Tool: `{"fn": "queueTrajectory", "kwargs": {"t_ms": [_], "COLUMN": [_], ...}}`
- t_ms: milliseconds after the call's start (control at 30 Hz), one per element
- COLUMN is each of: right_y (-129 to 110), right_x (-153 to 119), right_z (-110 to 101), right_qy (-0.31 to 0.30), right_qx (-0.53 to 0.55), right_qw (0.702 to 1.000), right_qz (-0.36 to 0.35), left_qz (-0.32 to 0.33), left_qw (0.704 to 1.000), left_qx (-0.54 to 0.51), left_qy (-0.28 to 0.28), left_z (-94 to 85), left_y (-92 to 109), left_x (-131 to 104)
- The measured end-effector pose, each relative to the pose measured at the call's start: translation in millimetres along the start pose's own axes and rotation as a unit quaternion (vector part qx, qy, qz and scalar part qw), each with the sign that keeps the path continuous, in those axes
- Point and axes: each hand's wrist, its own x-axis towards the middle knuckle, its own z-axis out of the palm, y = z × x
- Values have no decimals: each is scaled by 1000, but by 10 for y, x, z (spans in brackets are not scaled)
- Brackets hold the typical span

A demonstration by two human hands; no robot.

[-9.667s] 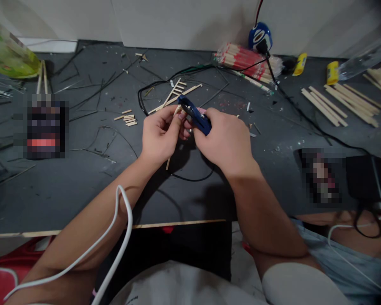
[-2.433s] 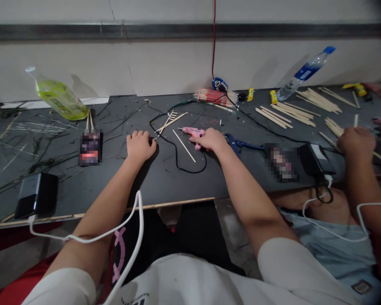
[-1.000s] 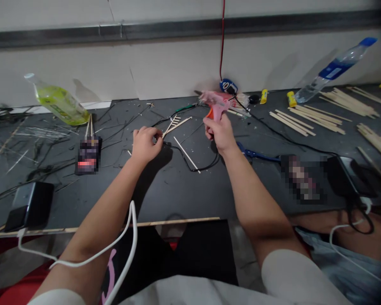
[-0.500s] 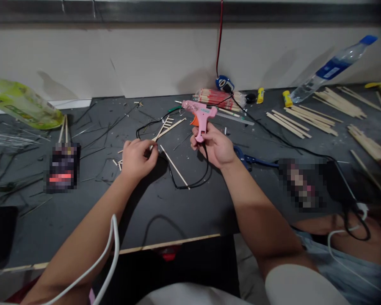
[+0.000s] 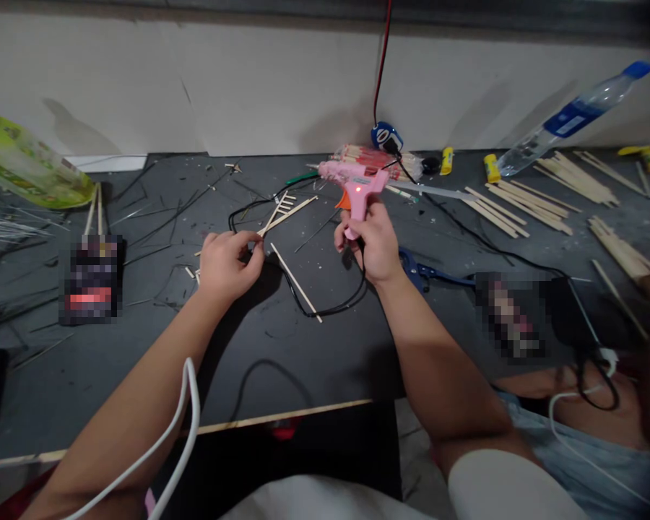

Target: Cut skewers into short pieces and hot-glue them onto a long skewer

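My right hand (image 5: 373, 242) is closed around the handle of a pink glue gun (image 5: 354, 184), whose nozzle points left above the table. A red light glows on its body, and a glue stick trails out of its back. My left hand (image 5: 232, 261) pinches the near end of a small frame of thin wooden sticks (image 5: 282, 215), with short rungs at its far end. My fingers partly cover the frame. Between my hands, a single loose stick (image 5: 297, 283) lies across the glue gun's black cord (image 5: 336, 312).
Bundles of sticks (image 5: 528, 206) and a tilted water bottle (image 5: 574, 119) are at the right. A blue tool (image 5: 416, 270) lies beside my right wrist. At the left are a green package (image 5: 29, 162) and a phone (image 5: 92, 282). Another person's leg (image 5: 552, 433) shows at lower right.
The glue gun and my right hand have shifted slightly right, and the gun's red light now shows. My left hand stays on the stick frame. The view has moved a little.
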Motion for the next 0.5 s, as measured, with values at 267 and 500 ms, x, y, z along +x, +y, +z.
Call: {"fn": "queueTrajectory", "kwargs": {"t_ms": [267, 500], "right_y": [-56, -98], "right_x": [-37, -99], "right_z": [-37, 2], "right_qy": [41, -22], "right_qx": [-66, -41], "right_qw": [995, 993], "right_qz": [58, 109], "left_qz": [-78, -56], "left_qw": [994, 989], "left_qx": [-71, -138], "left_qy": [19, 25], "left_z": [26, 69], "left_y": [-25, 104], "left_x": [-36, -85]}}
